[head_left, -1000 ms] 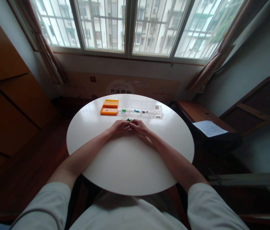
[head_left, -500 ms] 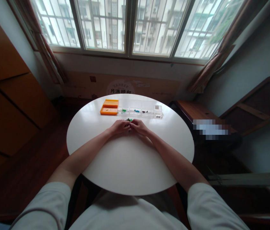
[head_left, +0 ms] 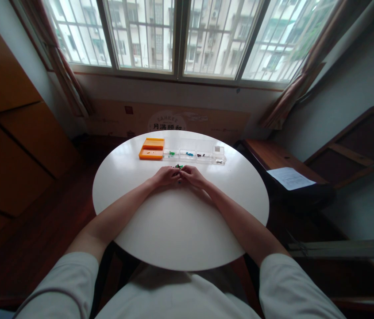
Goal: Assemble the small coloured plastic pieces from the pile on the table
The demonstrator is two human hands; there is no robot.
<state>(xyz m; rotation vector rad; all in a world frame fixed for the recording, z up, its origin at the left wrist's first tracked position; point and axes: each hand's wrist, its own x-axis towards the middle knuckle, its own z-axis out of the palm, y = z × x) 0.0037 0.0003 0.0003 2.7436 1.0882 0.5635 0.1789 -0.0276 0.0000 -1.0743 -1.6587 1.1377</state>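
Observation:
My left hand [head_left: 167, 175] and my right hand [head_left: 191, 175] meet over the middle of the round white table [head_left: 176, 230]. The fingers of both are bent and closed, with the fingertips together in a pinch. What they pinch is too small and too hidden to name. Just beyond the fingertips shows a cluster of small green and dark pieces [head_left: 179, 166]; whether it is held or lies on the table I cannot tell. A tiny dark bit [head_left: 179, 182] is visible just below the hands.
Behind the hands stands an orange tray [head_left: 151, 156] with small bits in it. Beside it, a clear compartment box [head_left: 203, 144] holds green pieces [head_left: 172, 153], blue pieces [head_left: 189, 154] and dark pieces [head_left: 200, 155]. A printed sheet [head_left: 291, 178] lies to the right, off the table.

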